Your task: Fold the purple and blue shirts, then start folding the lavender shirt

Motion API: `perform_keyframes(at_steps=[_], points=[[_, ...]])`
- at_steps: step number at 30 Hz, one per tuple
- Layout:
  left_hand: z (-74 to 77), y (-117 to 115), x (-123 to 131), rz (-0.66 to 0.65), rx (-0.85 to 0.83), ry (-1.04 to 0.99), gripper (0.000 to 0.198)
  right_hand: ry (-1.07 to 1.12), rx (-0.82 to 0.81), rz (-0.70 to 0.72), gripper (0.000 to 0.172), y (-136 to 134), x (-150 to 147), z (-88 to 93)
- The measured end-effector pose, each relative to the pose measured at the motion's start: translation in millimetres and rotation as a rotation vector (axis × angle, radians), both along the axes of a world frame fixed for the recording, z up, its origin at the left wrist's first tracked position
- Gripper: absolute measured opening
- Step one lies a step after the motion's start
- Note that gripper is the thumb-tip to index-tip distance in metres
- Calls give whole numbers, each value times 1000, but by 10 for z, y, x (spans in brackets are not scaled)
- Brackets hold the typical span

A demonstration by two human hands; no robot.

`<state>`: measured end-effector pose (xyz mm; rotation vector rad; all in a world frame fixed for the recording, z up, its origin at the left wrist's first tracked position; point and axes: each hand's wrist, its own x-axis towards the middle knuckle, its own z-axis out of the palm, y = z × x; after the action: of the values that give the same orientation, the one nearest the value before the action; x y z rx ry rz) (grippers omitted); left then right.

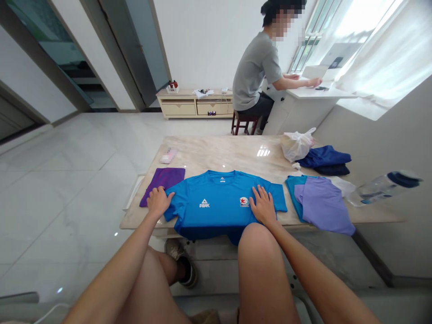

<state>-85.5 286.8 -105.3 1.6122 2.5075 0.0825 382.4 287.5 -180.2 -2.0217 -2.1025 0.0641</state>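
At the far left of the marble-topped desk (219, 150), a pink packet (168, 155) lies toward the back, and a folded purple cloth (162, 184) sits just beside the shirt. Your left hand (159, 201) rests on the blue T-shirt (216, 207) at its sleeve on that side, with the fingers (168, 195) spread flat and released, gripping nothing. The shirt lies flat between your hands, collar pointing away from you, white PEAK logo and star badge facing up, its hem drooping over the near edge of the desk. Your right hand (263, 207) is open too, palm down on the shirt, just beside the badge. Further right, a lilac T-shirt (324, 204) lies over a teal garment (293, 191) – behind them are a white plastic bag (297, 145) and navy clothes (324, 157), then a clear water bottle (381, 190). Beyond the desk, a co-worker (254, 72) in a grey T-shirt sits at a white desk (313, 96), both hands on it.
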Motion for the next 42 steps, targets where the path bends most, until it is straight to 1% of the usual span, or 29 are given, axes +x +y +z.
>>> perform_keyframes(at_steps=[2,7,9,13,18,21,23,26,28,30,32,34,35,38,42], points=[[-20,61,-30,26,2,-6,67,8,18,3,65,11,2,-20],[-62,164,-156,76,24,-18,77,26,39,5,64,21,33,-48],[-73,185,-222,70,-12,-53,72,32,39,2,64,22,35,-47],[-69,183,-319,20,-64,-91,53,38,42,-2,64,18,23,-32],[0,142,-359,-34,-20,-25,36,26,30,-5,65,9,4,-4],[28,133,-330,-79,-15,-54,34,14,21,-6,65,6,0,3],[29,131,-271,-126,-13,-50,36,9,24,-8,64,5,1,0],[16,124,-132,-196,-29,18,46,10,40,-8,64,7,5,-16],[-2,128,-34,-202,-22,77,50,11,47,-4,63,11,11,-32],[-37,149,44,-205,39,124,54,14,50,-1,63,18,19,-52],[-92,191,92,-247,101,113,59,16,54,3,64,26,31,-72],[-162,247,111,-280,91,47,64,14,62,8,64,31,41,-87],[-198,277,111,-274,64,7,66,12,65,10,63,32,44,-91],[-291,349,87,-196,-1,-85,75,5,65,9,63,26,42,-86],[-356,381,31,-171,-1,-132,80,1,62,7,64,17,32,-65]])
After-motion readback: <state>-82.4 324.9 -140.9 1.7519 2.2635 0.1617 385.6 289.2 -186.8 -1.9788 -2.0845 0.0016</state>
